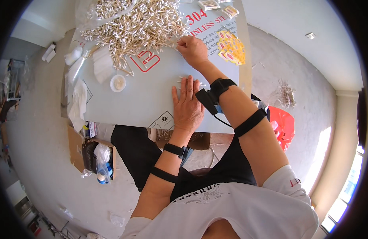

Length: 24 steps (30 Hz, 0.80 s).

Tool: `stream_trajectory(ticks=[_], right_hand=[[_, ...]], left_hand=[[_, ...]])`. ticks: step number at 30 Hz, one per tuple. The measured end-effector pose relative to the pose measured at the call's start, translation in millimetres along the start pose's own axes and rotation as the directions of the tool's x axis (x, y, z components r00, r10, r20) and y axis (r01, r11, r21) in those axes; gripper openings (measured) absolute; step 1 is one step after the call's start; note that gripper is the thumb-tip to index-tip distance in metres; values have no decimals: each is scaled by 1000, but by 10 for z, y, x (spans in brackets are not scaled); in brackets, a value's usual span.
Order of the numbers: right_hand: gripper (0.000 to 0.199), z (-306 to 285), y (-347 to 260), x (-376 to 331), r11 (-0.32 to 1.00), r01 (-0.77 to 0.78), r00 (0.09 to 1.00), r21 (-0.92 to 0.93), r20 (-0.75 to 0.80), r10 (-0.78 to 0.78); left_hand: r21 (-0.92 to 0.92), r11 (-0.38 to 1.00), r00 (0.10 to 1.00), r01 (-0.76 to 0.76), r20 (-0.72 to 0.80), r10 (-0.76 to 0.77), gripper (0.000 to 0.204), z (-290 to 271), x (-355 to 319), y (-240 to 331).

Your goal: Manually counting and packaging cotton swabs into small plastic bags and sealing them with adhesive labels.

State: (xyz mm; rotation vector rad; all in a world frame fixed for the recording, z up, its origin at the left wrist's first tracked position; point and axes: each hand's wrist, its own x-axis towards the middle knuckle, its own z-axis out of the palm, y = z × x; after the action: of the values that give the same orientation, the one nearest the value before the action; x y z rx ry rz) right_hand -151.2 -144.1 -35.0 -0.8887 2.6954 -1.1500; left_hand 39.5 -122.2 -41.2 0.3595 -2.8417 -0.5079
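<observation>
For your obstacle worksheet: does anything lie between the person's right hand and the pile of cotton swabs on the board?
Nothing visible does. The right hand already touches the edge of the pile of cotton swabs, while the left hand rests flat on the board, apart from it.

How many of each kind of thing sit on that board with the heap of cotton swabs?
Heap of cotton swabs: 1 (single swabs too many to count)
Small round white dish: 1
Cluster of yellow packets: 1 (packets overlap, number unclear)
Stack of white pads: 1
Hands on the board: 2, left hand lying flat, right hand at the heap
Total: 6
</observation>
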Motion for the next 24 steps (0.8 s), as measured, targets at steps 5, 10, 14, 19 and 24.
stream_trajectory(ticks=[5, 10, 14, 19, 24], right_hand=[[10, 112, -104, -6, 973, 28, 999, -228, -13, -32], [9, -324, 40, -130, 963, 97, 963, -252, 268, -27], [8, -724, 232, -396, 956, 220, 843, -192, 531, -87], [14, -833, 321, -525, 949, 271, 824, -162, 548, -142], [15, -857, 447, -776, 977, 196, 900, -90, 412, -142]], left_hand=[[-2, 1000, 1000, -9, 2, 9, 65, 12, 6, 28], [11, 1000, 1000, 2, 22, -2, 66, -21, -5, 28], [22, 1000, 1000, -12, -3, 12, 73, 13, -15, 28], [31, 988, 985, -148, 90, 145, 78, 20, 103, 19], [40, 986, 985, -164, 61, 162, 76, 41, 138, 7]])
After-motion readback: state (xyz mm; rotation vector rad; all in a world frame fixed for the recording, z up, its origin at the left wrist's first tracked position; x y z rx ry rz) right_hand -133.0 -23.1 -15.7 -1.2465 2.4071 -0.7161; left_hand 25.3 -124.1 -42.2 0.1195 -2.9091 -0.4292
